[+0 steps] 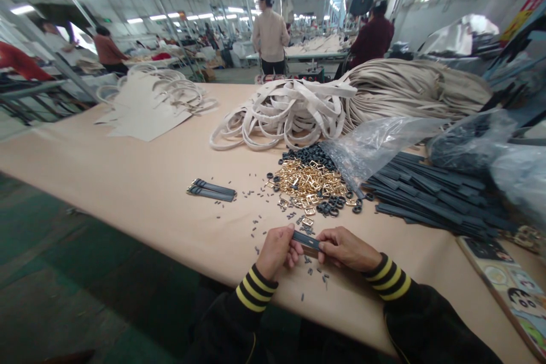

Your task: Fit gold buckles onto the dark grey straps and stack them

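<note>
A dark strap [306, 240] is held between my two hands near the table's front edge. My left hand [279, 251] pinches its left end, and my right hand [347, 249] grips the right end. Just beyond them lies a heap of gold buckles [313, 182], with black loops [333, 206] around it. Small dark pieces [310, 271] are scattered under and beside the hands. Two finished-looking dark straps with gold buckles [213, 189] rest side by side to the left.
Behind the buckles sit coiled pale straps [290, 114] and a clear plastic bag [375, 145]. Dark strips [430, 193] are piled at right, near a printed board [507, 284]. Pale flat sheets [147, 105] lie far left. Several people stand beyond the table [106, 182].
</note>
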`<move>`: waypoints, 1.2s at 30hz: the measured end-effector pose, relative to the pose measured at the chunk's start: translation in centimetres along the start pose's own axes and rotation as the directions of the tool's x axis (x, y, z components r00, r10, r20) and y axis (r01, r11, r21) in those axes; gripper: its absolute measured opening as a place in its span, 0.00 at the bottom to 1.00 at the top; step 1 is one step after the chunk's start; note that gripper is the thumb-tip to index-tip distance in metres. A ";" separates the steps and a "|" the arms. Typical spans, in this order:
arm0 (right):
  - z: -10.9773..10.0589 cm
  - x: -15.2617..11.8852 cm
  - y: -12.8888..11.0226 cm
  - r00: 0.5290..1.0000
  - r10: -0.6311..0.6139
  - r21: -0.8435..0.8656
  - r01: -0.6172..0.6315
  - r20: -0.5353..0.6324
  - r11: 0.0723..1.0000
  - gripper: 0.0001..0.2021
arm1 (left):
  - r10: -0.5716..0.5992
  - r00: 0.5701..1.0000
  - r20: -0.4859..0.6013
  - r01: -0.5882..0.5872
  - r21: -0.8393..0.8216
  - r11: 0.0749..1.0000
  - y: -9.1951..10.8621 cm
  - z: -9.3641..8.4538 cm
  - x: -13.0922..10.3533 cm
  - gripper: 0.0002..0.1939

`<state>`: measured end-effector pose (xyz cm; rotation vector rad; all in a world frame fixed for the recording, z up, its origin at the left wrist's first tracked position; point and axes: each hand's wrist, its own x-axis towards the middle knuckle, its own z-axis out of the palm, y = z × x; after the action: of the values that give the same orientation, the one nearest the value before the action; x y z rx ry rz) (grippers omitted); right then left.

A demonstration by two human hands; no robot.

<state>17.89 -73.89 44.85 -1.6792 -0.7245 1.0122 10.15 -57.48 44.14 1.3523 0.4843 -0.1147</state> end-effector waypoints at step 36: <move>0.4 -0.4 0.3 0.941 0.093 0.322 -0.203 0.324 0.925 0.20 | 0.085 0.996 0.004 -0.082 0.338 0.938 2.1 -1.7 2.5 0.10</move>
<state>17.34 -74.14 44.63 -1.2938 -0.5713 1.4406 12.69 -54.91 44.79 1.7100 0.4273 -0.1251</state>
